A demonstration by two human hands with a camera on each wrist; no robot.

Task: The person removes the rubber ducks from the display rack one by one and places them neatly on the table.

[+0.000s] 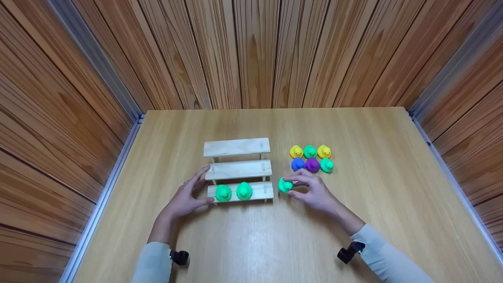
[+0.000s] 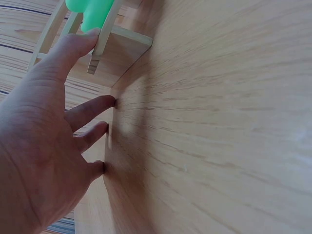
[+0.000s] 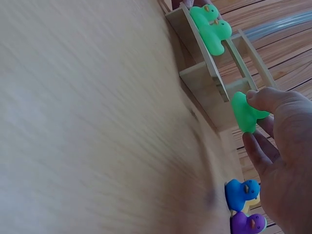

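My right hand (image 1: 314, 191) pinches a green rubber duck (image 1: 285, 185) between thumb and fingers, just right of a three-step wooden stand (image 1: 240, 169). In the right wrist view the held duck (image 3: 243, 113) hangs above the table, near the stand's end. Two more green ducks (image 1: 223, 193) (image 1: 244, 191) sit side by side on the lowest step, toward its left. At the stand's left end is my left hand (image 1: 187, 197), fingers spread. Its thumb (image 2: 80, 45) touches the edge of the lowest step, while other fingertips reach down by the table.
Right of the stand, two short rows of ducks stand on the table: yellow (image 1: 296, 151), green (image 1: 310, 151) and yellow (image 1: 324, 151) behind; blue (image 1: 298, 164), purple (image 1: 312, 165) and green (image 1: 326, 165) in front. Wood-panelled walls (image 1: 255, 55) enclose the table's back and sides.
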